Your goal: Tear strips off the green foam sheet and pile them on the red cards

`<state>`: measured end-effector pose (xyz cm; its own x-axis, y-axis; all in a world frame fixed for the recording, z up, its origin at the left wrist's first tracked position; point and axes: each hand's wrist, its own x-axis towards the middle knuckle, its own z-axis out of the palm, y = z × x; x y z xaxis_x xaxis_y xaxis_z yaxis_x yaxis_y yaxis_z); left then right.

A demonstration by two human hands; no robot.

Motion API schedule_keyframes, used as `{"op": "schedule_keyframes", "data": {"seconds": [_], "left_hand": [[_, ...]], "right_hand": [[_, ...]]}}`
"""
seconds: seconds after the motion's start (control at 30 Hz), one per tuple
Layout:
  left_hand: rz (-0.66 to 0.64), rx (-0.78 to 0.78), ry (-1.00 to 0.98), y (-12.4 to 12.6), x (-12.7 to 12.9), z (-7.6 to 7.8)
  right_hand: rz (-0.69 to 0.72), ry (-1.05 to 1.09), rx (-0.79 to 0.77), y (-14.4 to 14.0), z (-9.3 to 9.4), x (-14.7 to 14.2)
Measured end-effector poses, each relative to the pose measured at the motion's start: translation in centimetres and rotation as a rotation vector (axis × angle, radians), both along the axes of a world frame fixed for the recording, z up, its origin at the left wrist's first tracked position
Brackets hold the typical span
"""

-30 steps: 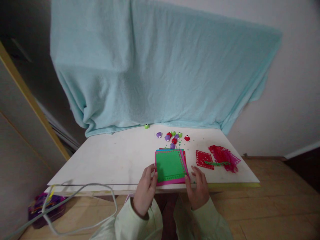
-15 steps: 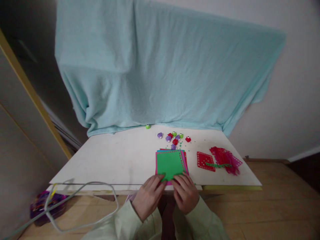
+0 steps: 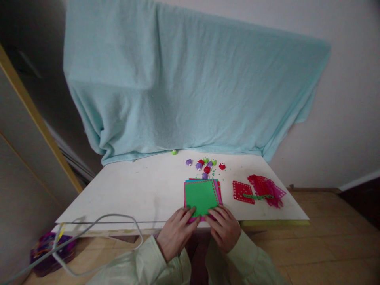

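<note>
A green sheet (image 3: pixel 202 196) with a row of small holes along its far and right edges lies at the near edge of the table (image 3: pixel 127 194), right of its middle, on top of a stack of coloured sheets whose magenta sheet (image 3: pixel 220 194) shows at the right. The left hand (image 3: pixel 176 231) and the right hand (image 3: pixel 225 227) sit near each other on the green sheet's near corners, fingers bent, their tips on it; whether they pinch the edge or only press, I cannot tell. Just beyond the stack is a cluster of small purple, red and green pieces (image 3: pixel 207 170). To the right lie a red perforated sheet (image 3: pixel 243 192), a green perforated strip (image 3: pixel 258 196) across it, and a pile of red and magenta scraps (image 3: pixel 267 188).
</note>
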<state>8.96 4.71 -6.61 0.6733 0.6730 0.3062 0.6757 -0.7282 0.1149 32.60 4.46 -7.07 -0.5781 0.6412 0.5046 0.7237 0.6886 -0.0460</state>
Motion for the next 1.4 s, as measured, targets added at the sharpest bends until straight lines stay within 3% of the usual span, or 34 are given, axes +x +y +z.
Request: {"op": "schedule_keyframes", "data": {"seconds": [0.4,0.9,1.1,1.27,1.4], "left_hand": [[-0.045,0.001,-0.001,0.3,-0.7,-0.2],[-0.129,0.099,-0.006,0.7,-3.2,-0.1],[-0.121,0.096,0.018,0.4,-3.6,-0.2],[-0.111,0.079,0.015,0.3,-3.6,-0.7],[-0.105,0.082,0.010,0.2,-3.8,-1.0]], "right_hand": [[-0.038,-0.156,0.052,0.0,-0.9,5.5],[-0.057,-0.071,0.036,0.0,-1.4,5.6],[-0.085,-0.065,0.079,-0.2,-0.3,3.6],[0.018,-0.120,0.008,-0.3,0.6,-0.3],[0.055,-0.035,0.025,0.0,1.1,-2.6]]}}
